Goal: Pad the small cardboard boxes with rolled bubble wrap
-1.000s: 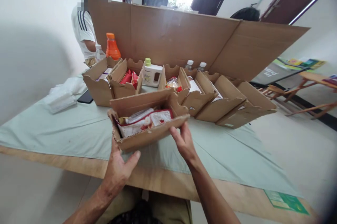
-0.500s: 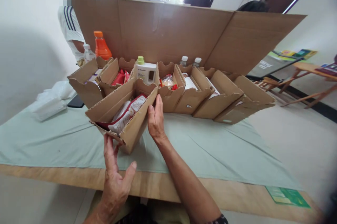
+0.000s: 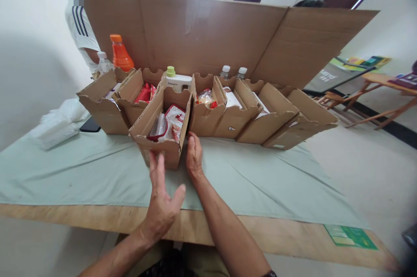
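An open-topped cardboard box (image 3: 158,149) stands in front of the row, its back end by a white bottle with a green cap (image 3: 177,80). Inside lies a clear plastic pack with dark red edging (image 3: 174,123). Against the box's front wall rest the fingertips of my left hand (image 3: 163,207), its fingers stretched and thumb apart. Beside the box's right wall is my right hand (image 3: 194,155), with straight fingers close together and the fingertips partly hidden; neither hand is wrapped round the box.
Several similar boxes (image 3: 208,123) line the green cloth (image 3: 228,181) before a tall cardboard panel (image 3: 211,29). Bottles, one orange (image 3: 122,55), stand behind them. Bubble wrap (image 3: 60,123) and a dark phone (image 3: 90,124) lie left. Behind the panel is a person in a striped sleeve (image 3: 81,27).
The box has turned straighter and slid away from me toward the row. My left hand has followed it forward and right; my right hand has slipped lower along its side.
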`<state>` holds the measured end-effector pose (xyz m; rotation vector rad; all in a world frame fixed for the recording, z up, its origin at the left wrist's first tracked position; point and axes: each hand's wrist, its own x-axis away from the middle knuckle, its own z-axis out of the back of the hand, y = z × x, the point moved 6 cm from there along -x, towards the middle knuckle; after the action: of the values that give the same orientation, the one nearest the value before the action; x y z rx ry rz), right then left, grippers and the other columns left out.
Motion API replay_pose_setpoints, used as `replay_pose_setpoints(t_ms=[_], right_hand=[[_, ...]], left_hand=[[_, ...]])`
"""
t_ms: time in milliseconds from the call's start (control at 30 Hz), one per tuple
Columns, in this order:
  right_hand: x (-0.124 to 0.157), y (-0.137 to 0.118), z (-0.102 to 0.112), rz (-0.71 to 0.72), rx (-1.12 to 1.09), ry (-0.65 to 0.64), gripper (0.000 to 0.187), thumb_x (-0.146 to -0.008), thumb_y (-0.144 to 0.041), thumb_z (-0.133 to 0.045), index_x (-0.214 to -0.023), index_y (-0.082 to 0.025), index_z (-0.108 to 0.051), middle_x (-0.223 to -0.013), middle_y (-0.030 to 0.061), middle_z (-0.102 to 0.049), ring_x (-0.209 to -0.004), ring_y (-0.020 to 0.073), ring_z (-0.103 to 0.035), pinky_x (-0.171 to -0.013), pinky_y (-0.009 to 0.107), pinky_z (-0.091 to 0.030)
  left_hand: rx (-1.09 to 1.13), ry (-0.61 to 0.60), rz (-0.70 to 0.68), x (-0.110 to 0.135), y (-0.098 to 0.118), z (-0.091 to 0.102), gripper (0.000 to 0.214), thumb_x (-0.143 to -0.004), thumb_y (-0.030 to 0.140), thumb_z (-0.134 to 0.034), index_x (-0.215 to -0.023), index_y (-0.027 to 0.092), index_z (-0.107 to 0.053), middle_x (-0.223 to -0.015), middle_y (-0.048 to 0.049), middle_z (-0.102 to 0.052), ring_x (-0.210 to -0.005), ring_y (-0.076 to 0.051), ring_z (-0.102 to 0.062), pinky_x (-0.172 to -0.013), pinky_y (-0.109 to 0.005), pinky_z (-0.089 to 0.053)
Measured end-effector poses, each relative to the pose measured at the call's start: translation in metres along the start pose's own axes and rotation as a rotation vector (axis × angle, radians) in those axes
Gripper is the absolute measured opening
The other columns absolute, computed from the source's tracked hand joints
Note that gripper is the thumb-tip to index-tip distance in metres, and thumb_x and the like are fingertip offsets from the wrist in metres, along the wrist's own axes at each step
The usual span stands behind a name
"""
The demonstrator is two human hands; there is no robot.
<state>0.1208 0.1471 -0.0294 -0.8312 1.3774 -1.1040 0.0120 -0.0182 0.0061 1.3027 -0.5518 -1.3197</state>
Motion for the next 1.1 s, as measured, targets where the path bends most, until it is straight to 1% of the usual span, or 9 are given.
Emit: replay_pose_setpoints(t_ms=[167, 233, 333, 433, 533, 800, 900, 1000, 1100], right_hand=[[-0.007, 0.025, 0.007, -0.093, -0.016, 0.07, 0.062, -0.099, -0.065, -0.036, -0.129, -0.019, -0.063, -0.133, 0.0145, -0.068, -0.126, 0.0267, -0.06, -0.107, 0.046, -0.048], [-0.01, 0.033, 0.009, -0.112, -0.026, 0.083, 0.06, -0.099, -0.065, -0.037, -0.129, -0.019, -0.063, -0.129, 0.0135, -0.069, -0.124, 0.0266, -0.061, -0.103, 0.045, -0.05], [-0.011, 0.039, 0.009, -0.128, -0.038, 0.091, 0.058, -0.098, -0.065, -0.041, -0.127, -0.02, -0.063, -0.126, 0.0129, -0.071, -0.122, 0.0265, -0.062, -0.102, 0.044, -0.051], [-0.011, 0.041, 0.01, -0.139, -0.046, 0.095, 0.057, -0.097, -0.065, -0.042, -0.126, -0.02, -0.063, -0.128, 0.0138, -0.07, -0.122, 0.0272, -0.063, -0.103, 0.046, -0.05], [-0.01, 0.041, 0.01, -0.146, -0.051, 0.1, 0.058, -0.096, -0.064, -0.043, -0.127, -0.019, -0.062, -0.132, 0.015, -0.069, -0.121, 0.0277, -0.064, -0.106, 0.047, -0.048], [-0.009, 0.037, 0.009, -0.157, -0.041, 0.104, 0.057, -0.096, -0.062, -0.044, -0.128, -0.018, -0.061, -0.131, 0.0154, -0.069, -0.121, 0.0275, -0.064, -0.107, 0.048, -0.047], [-0.01, 0.036, 0.009, -0.159, -0.031, 0.096, 0.055, -0.096, -0.06, -0.044, -0.127, -0.018, -0.061, -0.13, 0.0154, -0.069, -0.121, 0.0278, -0.064, -0.105, 0.048, -0.049], [-0.011, 0.033, 0.01, -0.154, -0.019, 0.084, 0.052, -0.095, -0.057, -0.045, -0.124, -0.018, -0.062, -0.131, 0.0161, -0.069, -0.118, 0.0282, -0.065, -0.101, 0.049, -0.051], [-0.01, 0.022, 0.01, -0.124, -0.005, 0.067, 0.048, -0.092, -0.054, -0.048, -0.118, -0.017, -0.063, -0.12, 0.0163, -0.073, -0.11, 0.0279, -0.068, -0.098, 0.048, -0.052]], left_hand=[[-0.021, -0.074, -0.058, -0.043, -0.01, -0.023, 0.095, -0.089, 0.017, -0.062, -0.165, 0.036, -0.01, -0.176, -0.0093, 0.006, -0.163, -0.034, 0.001, -0.127, -0.063, -0.022], [-0.042, -0.093, -0.078, -0.063, -0.015, -0.034, 0.095, -0.086, 0.016, -0.063, -0.165, 0.032, -0.012, -0.176, -0.0127, 0.005, -0.163, -0.034, 0.0, -0.127, -0.062, -0.021], [-0.095, -0.086, -0.13, -0.091, -0.022, -0.046, 0.094, -0.083, 0.017, -0.065, -0.164, 0.025, -0.019, -0.176, -0.0175, 0.004, -0.163, -0.037, 0.001, -0.129, -0.063, -0.013], [-0.134, -0.058, -0.172, -0.114, -0.03, -0.053, 0.094, -0.079, 0.017, -0.065, -0.163, 0.023, -0.023, -0.176, -0.0177, 0.0, -0.163, -0.038, 0.0, -0.129, -0.062, -0.007], [-0.154, -0.051, -0.183, -0.129, -0.039, -0.055, 0.094, -0.078, 0.018, -0.066, -0.162, 0.023, -0.025, -0.176, -0.0168, -0.006, -0.163, -0.037, -0.006, -0.13, -0.06, -0.011], [-0.166, -0.048, -0.195, -0.143, -0.048, -0.057, 0.085, -0.085, 0.032, -0.066, -0.161, 0.022, -0.028, -0.176, -0.0164, -0.01, -0.162, -0.034, -0.011, -0.13, -0.058, -0.014], [-0.163, -0.087, -0.189, -0.144, -0.048, -0.055, 0.083, -0.087, 0.036, -0.064, -0.161, 0.018, -0.029, -0.175, -0.0189, -0.011, -0.162, -0.033, -0.012, -0.13, -0.056, -0.015], [-0.181, -0.202, -0.14, -0.138, -0.055, -0.039, 0.079, -0.089, 0.041, -0.062, -0.159, 0.015, -0.035, -0.173, -0.0215, -0.018, -0.161, -0.033, -0.02, -0.129, -0.057, -0.021], [-0.265, -0.319, -0.077, -0.119, -0.07, -0.002, 0.068, -0.09, 0.046, -0.062, -0.149, 0.015, -0.052, -0.167, -0.0208, -0.035, -0.158, -0.035, -0.029, -0.126, -0.06, -0.028]])
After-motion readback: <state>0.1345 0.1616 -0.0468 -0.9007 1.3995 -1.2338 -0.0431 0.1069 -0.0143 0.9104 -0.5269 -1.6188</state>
